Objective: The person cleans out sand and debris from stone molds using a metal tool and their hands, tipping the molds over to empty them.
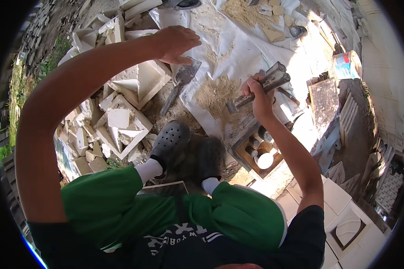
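Observation:
My left hand (175,44) reaches over the left edge of the white sheet, fingers stretched out and thumb apart, with nothing visible in it. Just below it lies a flat trowel (187,72) with a dusty square blade and a short handle. My right hand (258,95) is closed around a dark tool with thick cylindrical ends (274,77); a narrower flat end sticks out on the other side of the fist. Under my right forearm stands a wooden box (246,158) holding dark cylinders and a round white piece (265,160).
Broken pale slabs and angular blocks (121,119) are heaped on the left. Sandy powder (217,92) lies on the white sheet (244,51). A paint-style bucket (347,65) and a worn board (324,101) stand at the right. My dark clogs (171,141) are between the heap and box.

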Tool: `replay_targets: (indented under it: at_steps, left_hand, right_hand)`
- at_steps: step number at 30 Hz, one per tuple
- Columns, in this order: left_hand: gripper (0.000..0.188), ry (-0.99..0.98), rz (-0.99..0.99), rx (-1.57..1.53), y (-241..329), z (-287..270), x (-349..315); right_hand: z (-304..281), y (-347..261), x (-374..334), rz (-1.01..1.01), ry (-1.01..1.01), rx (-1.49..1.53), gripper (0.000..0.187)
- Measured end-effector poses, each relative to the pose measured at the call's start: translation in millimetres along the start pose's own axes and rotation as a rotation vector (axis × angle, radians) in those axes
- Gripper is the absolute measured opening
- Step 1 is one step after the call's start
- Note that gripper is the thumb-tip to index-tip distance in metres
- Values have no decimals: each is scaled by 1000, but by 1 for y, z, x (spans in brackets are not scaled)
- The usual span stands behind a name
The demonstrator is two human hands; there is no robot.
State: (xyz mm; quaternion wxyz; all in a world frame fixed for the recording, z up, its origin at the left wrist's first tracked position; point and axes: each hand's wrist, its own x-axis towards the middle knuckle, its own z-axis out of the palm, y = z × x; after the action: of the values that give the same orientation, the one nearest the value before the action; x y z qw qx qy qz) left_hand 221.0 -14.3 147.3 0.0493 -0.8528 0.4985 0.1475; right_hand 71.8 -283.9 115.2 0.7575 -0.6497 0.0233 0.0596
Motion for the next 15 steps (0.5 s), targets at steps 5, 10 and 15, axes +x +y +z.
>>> replay_targets:
  at_steps: [5,10,15]
  left_hand:
    - [100,347,-166,-401,81,138,35]
    - [109,615,-295,-537,146,228,55]
    - [108,637,-370,-513,156,233,64]
  right_hand:
    - [-6,43,-36,-111,308,165,16]
    - [-21,65,-60,-208,348,220,22]
    - [-20,75,-85,-328,255,91,23]
